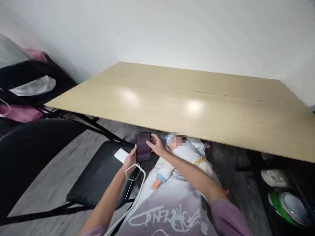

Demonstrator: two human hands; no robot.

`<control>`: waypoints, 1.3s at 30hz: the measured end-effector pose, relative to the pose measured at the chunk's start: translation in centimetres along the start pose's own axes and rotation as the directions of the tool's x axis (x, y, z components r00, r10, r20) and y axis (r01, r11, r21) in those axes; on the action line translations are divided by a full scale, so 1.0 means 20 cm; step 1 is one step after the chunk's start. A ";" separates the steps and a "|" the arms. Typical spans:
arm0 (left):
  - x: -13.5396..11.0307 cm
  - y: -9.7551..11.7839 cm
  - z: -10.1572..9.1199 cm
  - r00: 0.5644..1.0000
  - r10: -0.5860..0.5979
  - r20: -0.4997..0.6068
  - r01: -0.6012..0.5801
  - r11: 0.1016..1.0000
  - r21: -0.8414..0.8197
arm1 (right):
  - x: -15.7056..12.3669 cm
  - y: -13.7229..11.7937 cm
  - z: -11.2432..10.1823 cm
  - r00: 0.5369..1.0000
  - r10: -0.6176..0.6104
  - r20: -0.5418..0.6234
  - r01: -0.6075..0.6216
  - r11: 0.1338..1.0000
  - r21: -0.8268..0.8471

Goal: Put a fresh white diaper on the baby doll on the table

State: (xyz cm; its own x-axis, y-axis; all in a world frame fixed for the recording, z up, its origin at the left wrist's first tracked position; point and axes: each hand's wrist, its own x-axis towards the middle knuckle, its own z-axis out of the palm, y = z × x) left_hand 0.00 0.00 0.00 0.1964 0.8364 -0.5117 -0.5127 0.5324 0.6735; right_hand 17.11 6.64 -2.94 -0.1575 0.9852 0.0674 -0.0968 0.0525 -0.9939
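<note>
A dark-screened smartphone [143, 147] is held upright just below the table's front edge. My left hand [130, 159] grips its left side, fingers wrapped behind. My right hand [158, 146] is at the right edge, its thumb on the screen and its fingers curled by the side. A white cable [141, 188] loops by my left wrist and runs down toward my body. On my lap lies what looks like a baby doll [187, 155] in a white outfit with blue cuffs, its head beside my right hand.
A light wooden table [157, 95] spans the front, against a white wall. A black chair [103, 177] at left bears a flat white object [121, 155]. Pink and black bags [27, 78] are at far left. A white-and-green round item [287, 206] sits low at right.
</note>
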 end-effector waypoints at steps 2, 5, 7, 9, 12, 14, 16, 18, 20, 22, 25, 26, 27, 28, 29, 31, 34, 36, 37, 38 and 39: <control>0.00 0.00 0.00 1.000 -0.001 0.012 0.001 1.000 0.001 | 0.00 0.00 0.00 1.000 -0.001 -0.002 0.001 1.000 -0.004; 0.00 0.01 -0.01 1.000 -0.014 0.005 0.014 1.000 0.002 | 0.00 -0.01 0.00 1.000 -0.004 -0.008 0.004 1.000 -0.012; 0.00 0.01 -0.01 1.000 -0.025 -0.014 0.025 1.000 0.001 | 0.00 -0.02 0.00 1.000 -0.006 -0.012 0.006 1.000 -0.018; 0.00 0.02 -0.01 0.999 -0.031 -0.011 0.031 1.000 -0.004 | 0.00 -0.02 0.00 1.000 -0.009 -0.015 0.008 1.000 -0.022; 0.00 0.03 -0.01 0.999 -0.038 0.035 0.039 0.999 -0.022 | 0.00 -0.03 0.00 1.000 -0.014 -0.019 0.014 1.000 -0.025; 0.00 0.03 -0.01 0.997 -0.044 0.066 0.047 0.998 -0.037 | 0.00 -0.04 0.00 1.000 -0.017 -0.019 0.017 1.000 -0.024; -0.01 0.03 -0.01 0.996 -0.045 0.079 0.049 0.997 -0.052 | -0.01 -0.05 0.00 1.000 -0.018 -0.017 0.017 1.000 -0.020; -0.01 0.03 -0.01 0.996 -0.042 0.080 0.047 0.997 -0.062 | -0.01 -0.05 0.00 1.000 -0.016 -0.015 0.016 1.000 -0.017; -0.01 0.03 0.00 0.997 -0.037 0.072 0.042 0.997 -0.065 | -0.01 -0.05 0.00 1.000 -0.016 -0.016 0.016 1.000 -0.014; -0.01 0.03 0.01 0.997 -0.036 0.064 0.040 0.997 -0.062 | -0.01 -0.05 0.00 1.000 -0.017 -0.018 0.017 1.000 -0.013; -0.02 0.04 0.02 0.997 -0.047 0.058 0.050 0.997 -0.056 | -0.01 -0.05 0.00 1.000 -0.021 -0.022 0.021 1.000 -0.009; -0.02 0.04 0.02 0.997 -0.049 0.055 0.052 0.997 -0.056 | -0.01 -0.05 0.00 0.999 -0.022 -0.023 0.022 1.000 -0.008; -0.02 0.04 0.03 0.997 -0.051 0.051 0.054 0.997 -0.058 | -0.01 -0.04 0.00 0.999 -0.024 -0.022 0.023 1.000 -0.006; -0.02 0.04 0.03 0.998 -0.050 0.047 0.053 0.997 -0.061 | -0.01 -0.04 0.00 0.999 -0.025 -0.022 0.024 1.000 -0.005; -0.02 0.04 0.03 0.998 -0.049 0.043 0.052 0.997 -0.065 | -0.01 -0.04 0.00 0.999 -0.025 -0.021 0.025 1.000 -0.003; -0.02 0.04 0.02 0.998 -0.051 0.041 0.054 0.996 -0.072 | -0.01 -0.04 0.00 0.999 -0.027 -0.020 0.027 1.000 -0.001; -0.02 0.03 0.02 0.998 -0.051 0.042 0.054 0.996 -0.073 | -0.01 -0.05 0.00 0.999 -0.030 -0.022 0.030 1.000 0.000; -0.01 0.03 0.01 0.998 -0.046 0.041 0.049 0.996 -0.077 | -0.01 -0.05 0.00 0.999 -0.032 -0.024 0.032 0.999 -0.003; -0.01 0.03 0.01 0.998 -0.045 0.044 0.049 0.996 -0.080 | -0.01 -0.05 0.00 0.999 -0.033 -0.026 0.032 0.999 -0.004; -0.01 0.03 0.01 0.998 -0.046 0.053 0.050 0.995 -0.084 | -0.01 -0.05 0.00 0.999 -0.032 -0.027 0.032 0.999 -0.005; -0.01 0.03 0.01 0.997 -0.046 0.066 0.051 0.995 -0.089 | -0.01 -0.06 0.00 0.999 -0.030 -0.028 0.029 1.000 -0.006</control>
State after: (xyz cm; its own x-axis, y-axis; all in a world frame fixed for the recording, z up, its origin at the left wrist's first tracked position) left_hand -0.18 0.14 0.53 0.2740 0.8179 -0.5059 -0.5739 0.5611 0.5964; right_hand 17.22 6.38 -1.85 -0.1272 0.9874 0.0943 -0.0957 0.0824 -0.9920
